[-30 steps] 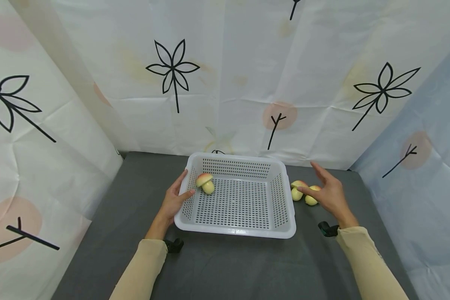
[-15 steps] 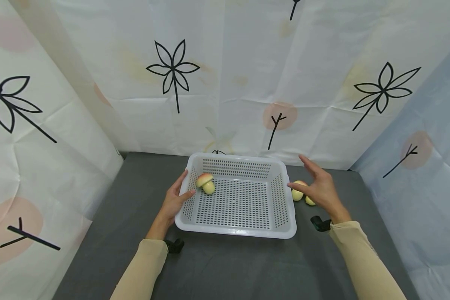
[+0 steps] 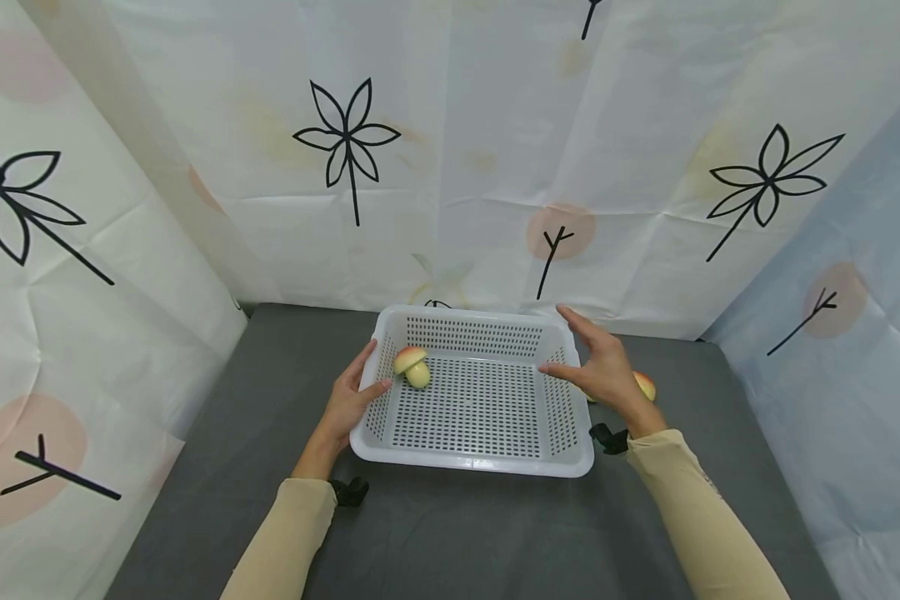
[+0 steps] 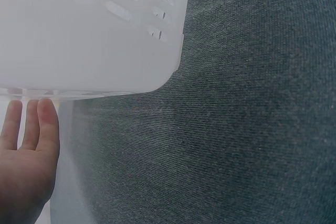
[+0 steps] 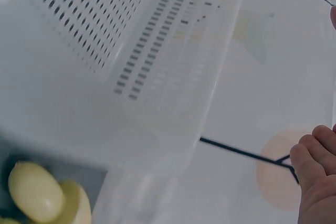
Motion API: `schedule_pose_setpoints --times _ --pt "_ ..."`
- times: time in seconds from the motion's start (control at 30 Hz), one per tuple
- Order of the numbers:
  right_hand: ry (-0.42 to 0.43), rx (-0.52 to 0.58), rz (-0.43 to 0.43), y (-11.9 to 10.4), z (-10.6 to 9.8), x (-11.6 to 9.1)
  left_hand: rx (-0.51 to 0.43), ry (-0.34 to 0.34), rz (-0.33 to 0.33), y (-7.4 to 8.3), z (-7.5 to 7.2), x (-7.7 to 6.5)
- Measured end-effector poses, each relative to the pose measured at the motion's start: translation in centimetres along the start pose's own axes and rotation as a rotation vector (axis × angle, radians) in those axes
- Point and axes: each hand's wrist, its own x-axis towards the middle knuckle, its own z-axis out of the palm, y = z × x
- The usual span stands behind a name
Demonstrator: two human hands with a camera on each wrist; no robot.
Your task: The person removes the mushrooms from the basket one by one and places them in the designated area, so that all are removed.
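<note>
Left hand (image 3: 348, 400) clamped on the basket (image 3: 470, 466) at its left side, thumb over the rim, fingers on the outer face; in the left wrist view the visible fingers are fairly straight, tips at the basket's edge. Right hand (image 3: 606, 367) has thumb and fingers spread wide apart, over the basket's right rim, thumb tip above the inside. Can't tell if it touches the rim.

Basket is pale, smooth plastic, rectangular with rounded corners, rolled lip, rows of slots in floor and walls. Mushroom (image 3: 417, 374) lies inside, left and toward the far side, near the left thumb: rounded cap, red-orange into yellow, plump pale yellow stem. Outside, just right of the basket, second mushroom (image 3: 646, 386) shows only its cap past the right wrist; a sliver of another yellow piece peeks between rim and hand. Right wrist view catches a smooth oval stem and cap there, blurred.

Table (image 3: 450, 542) is dark grey, fine ribbed weave in the left wrist view. Far rim sits close to the pale, creased cloth (image 3: 465, 167) with black leaf drawings. Wider table strips run left, right and near.
</note>
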Motion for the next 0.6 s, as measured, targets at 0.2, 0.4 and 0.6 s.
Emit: schedule_pose_setpoints --times 0.2,0.4,0.6 --pt "-0.054 0.042 -0.015 -0.9 2.3 0.9 0.002 0.004 0.002 0.0 0.0 0.0" --pt "-0.131 0.083 0.013 -1.5 4.7 1.5 0.001 0.003 0.005 0.0 0.1 0.0" --pt "-0.177 0.044 0.031 -2.0 6.7 2.3 0.005 0.008 0.005 0.0 0.1 0.0"
